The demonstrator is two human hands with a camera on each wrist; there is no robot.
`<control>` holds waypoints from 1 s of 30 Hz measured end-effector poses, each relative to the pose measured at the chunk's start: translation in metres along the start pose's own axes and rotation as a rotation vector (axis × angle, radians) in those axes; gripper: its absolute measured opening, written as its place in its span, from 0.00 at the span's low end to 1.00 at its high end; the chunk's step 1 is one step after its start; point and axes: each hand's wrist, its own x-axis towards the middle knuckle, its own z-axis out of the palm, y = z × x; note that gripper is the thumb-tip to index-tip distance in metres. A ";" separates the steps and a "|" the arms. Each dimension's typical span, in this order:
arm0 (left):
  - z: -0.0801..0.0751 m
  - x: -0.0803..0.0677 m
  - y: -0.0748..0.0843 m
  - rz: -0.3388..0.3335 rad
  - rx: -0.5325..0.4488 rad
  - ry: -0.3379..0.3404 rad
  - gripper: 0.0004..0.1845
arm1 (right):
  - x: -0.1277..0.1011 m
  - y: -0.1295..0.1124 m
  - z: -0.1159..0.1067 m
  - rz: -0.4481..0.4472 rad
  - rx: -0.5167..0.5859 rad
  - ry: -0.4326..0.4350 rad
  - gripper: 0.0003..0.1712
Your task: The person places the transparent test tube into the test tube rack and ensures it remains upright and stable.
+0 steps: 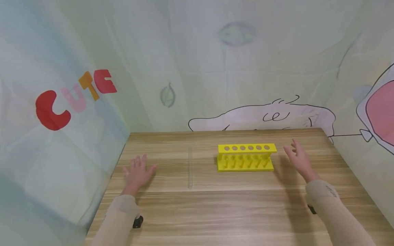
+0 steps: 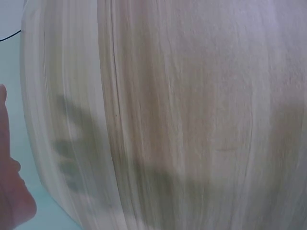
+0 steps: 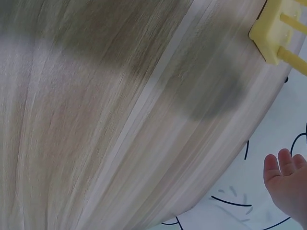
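A yellow test tube rack (image 1: pixel 246 167) with a row of holes along its top and pegs on its base stands right of the table's middle. To its left a clear glass test tube (image 1: pixel 190 167) lies lengthwise on the wood. My left hand (image 1: pixel 138 174), fingers spread, is left of the tube and holds nothing; part of that hand (image 2: pixel 14 191) shows at the left wrist view's edge. Right of the rack, my right hand (image 1: pixel 300 160) is held above the table with loosely bent fingers and nothing in it. The right wrist view catches that hand (image 3: pixel 290 187) and a corner of the rack (image 3: pixel 268 33).
The wood-grain table (image 1: pixel 197 218) ends at a pale cloth backdrop (image 1: pixel 147 51) on the far, left and right sides. Printed letters and line drawings cover the cloth. Both sleeved forearms reach in from the near edge, casting shadows.
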 end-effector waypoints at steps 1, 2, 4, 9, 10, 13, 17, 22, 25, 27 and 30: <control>0.000 0.000 0.002 -0.001 -0.010 0.003 0.42 | 0.000 -0.001 0.001 0.003 0.008 -0.001 0.43; 0.000 0.000 0.003 -0.001 -0.014 0.006 0.42 | 0.000 -0.001 0.001 0.006 0.011 -0.002 0.43; 0.001 0.001 0.006 0.003 -0.017 0.012 0.41 | 0.001 -0.003 0.003 0.017 0.024 -0.009 0.44; 0.004 0.002 0.009 0.000 -0.004 0.014 0.41 | 0.002 -0.005 0.006 0.024 0.073 -0.005 0.43; 0.004 0.002 0.010 0.001 -0.007 0.017 0.41 | 0.002 -0.006 0.007 0.022 0.085 -0.003 0.43; 0.007 0.003 0.012 0.007 -0.024 0.035 0.41 | 0.003 -0.007 0.009 0.019 0.122 0.006 0.42; 0.010 0.002 0.016 0.027 -0.051 0.069 0.39 | 0.002 -0.010 0.012 0.029 0.161 0.008 0.43; 0.013 0.004 0.021 0.044 -0.061 0.091 0.39 | 0.003 -0.014 0.018 0.043 0.190 0.010 0.43; 0.015 0.005 0.023 0.045 -0.060 0.095 0.39 | 0.004 -0.015 0.020 0.049 0.200 0.020 0.43; 0.015 0.005 0.025 0.045 -0.067 0.098 0.38 | 0.004 -0.016 0.021 0.056 0.206 0.026 0.44; 0.016 0.005 0.028 0.047 -0.080 0.110 0.36 | 0.005 -0.017 0.022 0.076 0.216 0.028 0.45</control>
